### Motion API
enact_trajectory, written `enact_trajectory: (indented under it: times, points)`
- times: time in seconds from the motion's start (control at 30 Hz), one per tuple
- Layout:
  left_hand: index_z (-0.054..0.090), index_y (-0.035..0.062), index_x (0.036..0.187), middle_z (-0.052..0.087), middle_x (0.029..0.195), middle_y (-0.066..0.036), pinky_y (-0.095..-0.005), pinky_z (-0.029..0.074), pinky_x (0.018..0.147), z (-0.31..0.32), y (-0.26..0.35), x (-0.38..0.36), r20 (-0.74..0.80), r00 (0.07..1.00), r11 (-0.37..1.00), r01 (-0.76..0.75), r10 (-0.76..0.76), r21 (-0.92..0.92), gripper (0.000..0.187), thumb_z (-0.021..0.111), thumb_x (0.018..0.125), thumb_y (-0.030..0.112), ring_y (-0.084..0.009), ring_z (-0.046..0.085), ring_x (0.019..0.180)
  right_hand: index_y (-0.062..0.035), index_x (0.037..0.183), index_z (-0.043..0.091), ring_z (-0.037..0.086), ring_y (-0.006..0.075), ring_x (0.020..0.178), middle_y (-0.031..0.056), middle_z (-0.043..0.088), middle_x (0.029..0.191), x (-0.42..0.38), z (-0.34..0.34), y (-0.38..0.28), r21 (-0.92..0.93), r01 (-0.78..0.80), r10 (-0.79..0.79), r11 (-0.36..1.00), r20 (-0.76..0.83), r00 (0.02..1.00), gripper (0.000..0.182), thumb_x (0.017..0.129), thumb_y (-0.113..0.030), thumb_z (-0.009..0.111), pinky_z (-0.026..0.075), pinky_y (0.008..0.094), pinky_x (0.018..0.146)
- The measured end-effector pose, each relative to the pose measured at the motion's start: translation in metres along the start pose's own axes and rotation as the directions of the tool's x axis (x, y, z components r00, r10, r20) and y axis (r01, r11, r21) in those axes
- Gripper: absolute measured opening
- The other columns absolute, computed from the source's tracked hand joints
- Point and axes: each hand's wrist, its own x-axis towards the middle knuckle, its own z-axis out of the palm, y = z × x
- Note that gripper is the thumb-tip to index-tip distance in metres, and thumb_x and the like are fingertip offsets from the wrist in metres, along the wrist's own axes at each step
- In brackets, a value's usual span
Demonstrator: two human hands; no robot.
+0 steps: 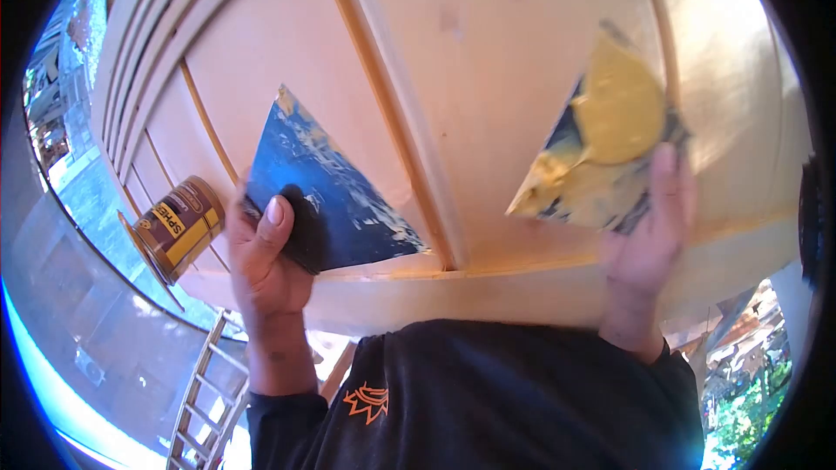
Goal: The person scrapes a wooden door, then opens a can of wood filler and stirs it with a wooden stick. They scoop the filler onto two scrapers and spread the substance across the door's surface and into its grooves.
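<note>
On the pale wooden door (488,61) lying flat before you in the head view, your left hand (266,252) grips the black handle of a wide blue putty knife (326,196), fingers wrapped around it and thumb laid on top. Its blade rests flat on the panel just left of the raised centre stile (409,122), which stands between your two tools. Your right hand (649,235) holds a second putty knife (601,157), fingers pressed up along its back; that blade carries a thick dab of yellow wood filler (623,109) and sits over the right panel, near the door's right edge. A brown tin (178,226) with a yellow label lies on its side at the door's left edge, just beside your left hand. Below the near edge a ladder (205,392) leans, partly hidden behind your dark sleeve (488,400).
</note>
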Motion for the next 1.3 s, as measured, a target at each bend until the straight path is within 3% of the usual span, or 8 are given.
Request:
enact_trajectory:
  times: [0.2,0.5,0.83,1.0,1.07,1.13,1.2,1.3]
  points:
    - [0.048,0.0004,0.123,0.062,0.111,-0.009,-0.0340,0.050,0.089,0.015,-0.027,-0.010,0.145,0.982,0.918,0.170,-0.125,-0.359,0.040,0.061,0.090,0.019,-0.0192,0.061,0.100,0.0038,0.131,0.039,0.057,0.0202,0.111,0.0138,0.055,0.122,-0.013,0.015,0.000,0.169,-0.257,0.214,0.952,0.234,0.948,0.038,0.098,-0.016,0.039,0.046,0.0330,0.095]
    - [0.048,0.0007,0.121,0.062,0.109,-0.008,-0.0369,0.053,0.086,0.025,-0.029,-0.031,0.178,0.983,0.900,0.119,-0.047,-0.420,0.038,0.060,0.091,0.020,-0.0198,0.062,0.099,0.0034,0.125,0.042,0.056,0.0190,0.110,0.0142,0.056,0.119,-0.045,0.031,-0.008,0.246,-0.385,0.259,0.890,0.422,0.869,0.034,0.099,-0.018,0.040,0.046,0.0318,0.095]
    - [0.052,0.0021,0.118,0.062,0.107,-0.007,-0.0369,0.051,0.087,-0.009,-0.031,-0.040,0.055,0.997,0.898,-0.028,0.058,-0.438,0.031,0.060,0.091,0.018,-0.0195,0.061,0.098,0.0030,0.127,0.042,0.054,0.0183,0.112,0.0127,0.054,0.122,-0.048,0.025,-0.007,0.205,-0.195,0.122,0.959,0.322,0.939,0.034,0.099,-0.015,0.040,0.044,0.0313,0.095]
    - [0.058,0.0072,0.114,0.066,0.104,-0.006,-0.0314,0.053,0.068,-0.055,-0.028,-0.046,-0.164,0.985,0.864,-0.035,-0.055,-0.502,0.024,0.052,0.094,0.020,-0.0168,0.065,0.087,0.0018,0.135,0.037,0.048,0.0251,0.122,0.0143,0.048,0.134,-0.015,-0.014,-0.014,0.240,0.025,-0.071,0.970,0.184,0.980,0.039,0.100,-0.016,0.037,0.041,0.0383,0.102]
    - [0.056,0.0047,0.115,0.058,0.100,-0.007,-0.0307,0.047,0.064,-0.110,-0.039,-0.055,-0.152,0.988,0.830,-0.053,-0.039,-0.555,0.026,0.051,0.095,0.021,-0.0178,0.056,0.080,0.0007,0.132,0.040,0.053,0.0237,0.113,0.0134,0.052,0.127,0.000,-0.050,-0.027,0.227,0.102,-0.158,0.968,0.242,0.957,0.036,0.099,-0.014,0.038,0.045,0.0358,0.094]
    - [0.054,0.0025,0.116,0.046,0.093,-0.008,-0.0297,0.040,0.062,-0.151,-0.052,-0.067,-0.041,0.998,0.795,-0.055,0.038,-0.604,0.028,0.051,0.095,0.020,-0.0175,0.043,0.075,0.0001,0.125,0.043,0.056,0.0182,0.099,0.0119,0.056,0.115,0.012,-0.063,-0.052,0.322,0.009,-0.102,0.947,0.271,0.957,0.030,0.097,-0.011,0.042,0.048,0.0306,0.082]
    - [0.052,0.0024,0.117,0.040,0.090,-0.006,-0.0281,0.033,0.060,-0.167,-0.057,-0.077,-0.033,0.996,0.840,-0.084,0.079,-0.535,0.028,0.055,0.093,0.018,-0.0162,0.036,0.075,0.0018,0.123,0.040,0.061,0.0166,0.099,0.0096,0.061,0.106,0.027,-0.072,-0.067,0.467,-0.166,-0.043,0.868,0.405,0.913,0.037,0.092,-0.015,0.050,0.049,0.0353,0.085]
    - [0.054,0.0062,0.106,0.040,0.089,-0.005,-0.0259,0.030,0.058,-0.193,-0.059,-0.091,-0.113,0.993,0.933,-0.081,0.044,-0.351,0.025,0.065,0.086,0.015,-0.0153,0.035,0.077,0.0006,0.114,0.040,0.063,0.0121,0.082,0.0050,0.063,0.094,0.038,-0.070,-0.087,0.400,-0.020,-0.100,0.916,0.277,0.956,0.036,0.084,-0.014,0.056,0.052,0.0294,0.072]
